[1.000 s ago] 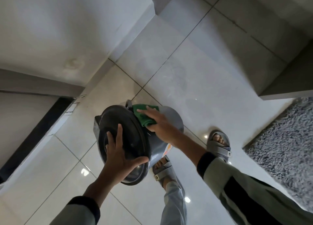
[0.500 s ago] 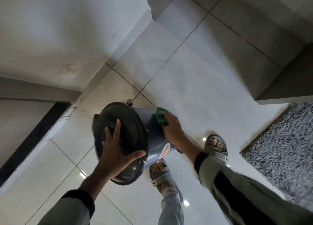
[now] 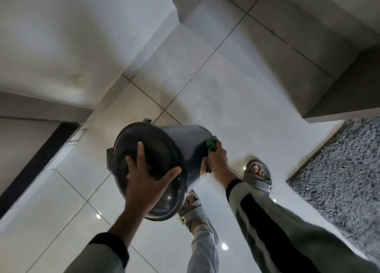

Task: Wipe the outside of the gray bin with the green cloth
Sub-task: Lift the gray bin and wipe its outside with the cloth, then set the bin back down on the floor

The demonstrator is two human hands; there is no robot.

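Tiled floor [image 3: 236, 87]; left hand [image 3: 144, 182] splayed (bin-top)

Left hand [image 3: 144, 180] steadies tilted gray bin [image 3: 185, 145]; right hand [image 3: 218, 159] presses green cloth [image 3: 211, 142].

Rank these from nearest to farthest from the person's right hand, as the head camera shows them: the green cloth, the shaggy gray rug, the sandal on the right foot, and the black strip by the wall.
From the right hand:
1. Green cloth, held in that hand against the gray bin.
2. Right sandal, just beside the wrist.
3. Shaggy gray rug, farther right.
4. Black strip, far left by the wall.
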